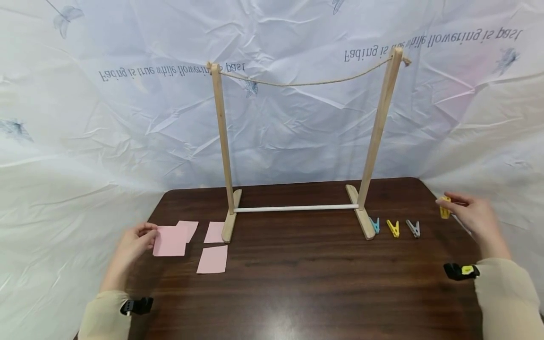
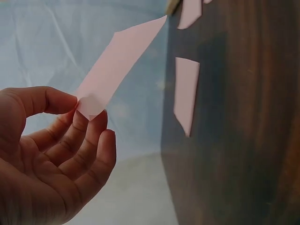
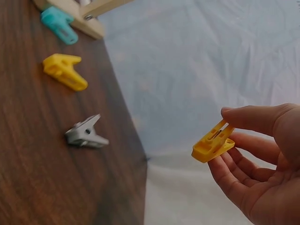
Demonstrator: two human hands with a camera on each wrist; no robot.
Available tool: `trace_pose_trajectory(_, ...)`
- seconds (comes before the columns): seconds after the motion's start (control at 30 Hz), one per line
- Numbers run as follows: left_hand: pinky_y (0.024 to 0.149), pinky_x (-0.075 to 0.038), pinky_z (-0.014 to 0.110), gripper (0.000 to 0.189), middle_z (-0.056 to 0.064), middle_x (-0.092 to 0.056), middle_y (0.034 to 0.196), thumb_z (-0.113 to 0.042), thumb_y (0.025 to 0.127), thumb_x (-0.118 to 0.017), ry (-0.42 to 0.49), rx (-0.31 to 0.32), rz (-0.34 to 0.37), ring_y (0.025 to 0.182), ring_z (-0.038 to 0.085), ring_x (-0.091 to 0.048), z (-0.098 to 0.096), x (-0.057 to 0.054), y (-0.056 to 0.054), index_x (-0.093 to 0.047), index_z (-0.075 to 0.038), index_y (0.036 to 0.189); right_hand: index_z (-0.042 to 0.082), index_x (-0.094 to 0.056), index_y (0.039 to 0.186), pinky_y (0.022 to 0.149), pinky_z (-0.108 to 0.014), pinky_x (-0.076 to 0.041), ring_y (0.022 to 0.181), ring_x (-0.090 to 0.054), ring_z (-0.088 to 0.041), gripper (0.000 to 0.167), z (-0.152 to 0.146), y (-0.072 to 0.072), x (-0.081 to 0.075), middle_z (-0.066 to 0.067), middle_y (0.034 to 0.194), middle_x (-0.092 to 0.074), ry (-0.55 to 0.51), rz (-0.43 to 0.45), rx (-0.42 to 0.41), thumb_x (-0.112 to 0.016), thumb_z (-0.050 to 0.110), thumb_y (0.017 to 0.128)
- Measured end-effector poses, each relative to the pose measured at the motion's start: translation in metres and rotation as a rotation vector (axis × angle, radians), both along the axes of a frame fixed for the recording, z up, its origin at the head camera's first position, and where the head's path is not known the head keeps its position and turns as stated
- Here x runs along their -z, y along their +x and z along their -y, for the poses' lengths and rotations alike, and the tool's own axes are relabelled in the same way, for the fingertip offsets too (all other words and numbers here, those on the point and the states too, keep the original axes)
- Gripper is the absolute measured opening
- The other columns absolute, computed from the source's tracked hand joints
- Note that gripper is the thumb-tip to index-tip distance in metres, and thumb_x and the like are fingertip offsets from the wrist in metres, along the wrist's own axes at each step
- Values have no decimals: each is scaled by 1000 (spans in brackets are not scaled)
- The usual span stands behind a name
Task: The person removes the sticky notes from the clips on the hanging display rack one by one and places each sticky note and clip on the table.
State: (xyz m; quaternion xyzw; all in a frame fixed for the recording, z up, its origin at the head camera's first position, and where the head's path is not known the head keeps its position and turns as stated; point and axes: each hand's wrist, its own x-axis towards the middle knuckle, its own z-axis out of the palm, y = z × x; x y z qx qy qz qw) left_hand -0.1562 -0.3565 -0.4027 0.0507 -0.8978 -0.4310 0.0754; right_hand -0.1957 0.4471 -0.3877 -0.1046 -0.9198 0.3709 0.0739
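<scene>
At the table's left side my left hand [image 1: 135, 243] pinches a square pink paper note [image 1: 170, 243] by its edge between thumb and fingertips. In the left wrist view that note [image 2: 119, 65] is raised off the table and tilted. On the far right, my right hand [image 1: 476, 217] holds a yellow clothespin [image 1: 444, 208] up by its handle ends. The right wrist view shows the thumb on one handle of the clothespin [image 3: 213, 143] and fingers at the other. Nearest to that hand on the table lie a grey clothespin [image 1: 413, 229], another yellow clothespin [image 1: 393, 229] and a blue clothespin [image 1: 376, 225].
A wooden stand [image 1: 223, 137] with two posts rises at the back, a slack rope [image 1: 306, 84] tied between the tops and a white rod [image 1: 297, 208] low down. More pink notes [image 1: 212, 259] lie by its left foot. White printed sheeting [image 1: 289, 141] surrounds the dark table [image 1: 297, 278].
</scene>
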Motion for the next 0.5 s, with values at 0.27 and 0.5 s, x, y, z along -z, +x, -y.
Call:
trace_pose_trajectory(0.27,59,-54,25,28,6,-64,83,-7,99,-56,5,-5,100,67,10,-58,8,19,1,-56,17,113,-12,-39,146,86,-70,-41,120,-41,-62,73,-6,-3,16,-45,143,-34,53,70,-25,-51,46,104)
trace_pose_trajectory(0.5,59,-54,26,28,5,-63,82,-5,99,-56,21,-15,127,64,10,-58,7,26,4,-55,19,113,-15,-35,146,90,-75,-36,123,-32,-67,69,-9,-2,23,-46,143,-29,60,147,-75,-51,38,105)
